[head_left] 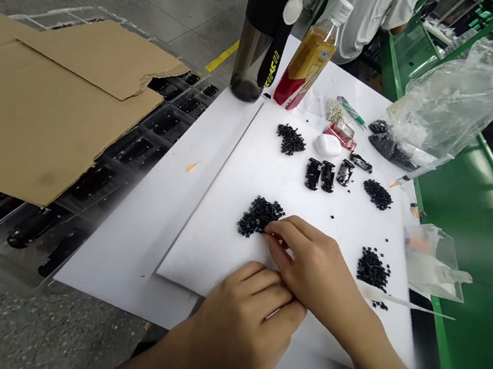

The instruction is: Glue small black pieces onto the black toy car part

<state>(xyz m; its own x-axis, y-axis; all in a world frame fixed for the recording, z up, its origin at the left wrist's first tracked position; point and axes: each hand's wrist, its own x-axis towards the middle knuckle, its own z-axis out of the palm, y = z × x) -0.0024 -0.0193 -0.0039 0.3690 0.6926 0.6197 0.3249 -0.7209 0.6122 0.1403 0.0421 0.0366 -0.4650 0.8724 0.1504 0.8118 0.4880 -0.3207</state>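
At the near right edge of a pile of small black square pieces (260, 217), the thumb and forefinger of my right hand (316, 262) are pinched together, with a small black piece at their tips. My left hand (246, 323) rests just below, its fingers curled inward against the right hand. Whatever the left fingers hold, if anything, is hidden beneath them. Both hands are over a white foam sheet (215, 229). Farther up lie several glossy black oblong parts (328, 177), next to a white rounded case (327, 144).
More black piles (290, 139) lie about the sheet. A dark tumbler (257, 41) and a drink bottle (309, 59) stand at the back. Right are a plastic bag (458, 106), white tweezers (401, 301) and a clear tray (438, 267). Cardboard (51, 108) covers trays at left. A person (362, 15) is behind.
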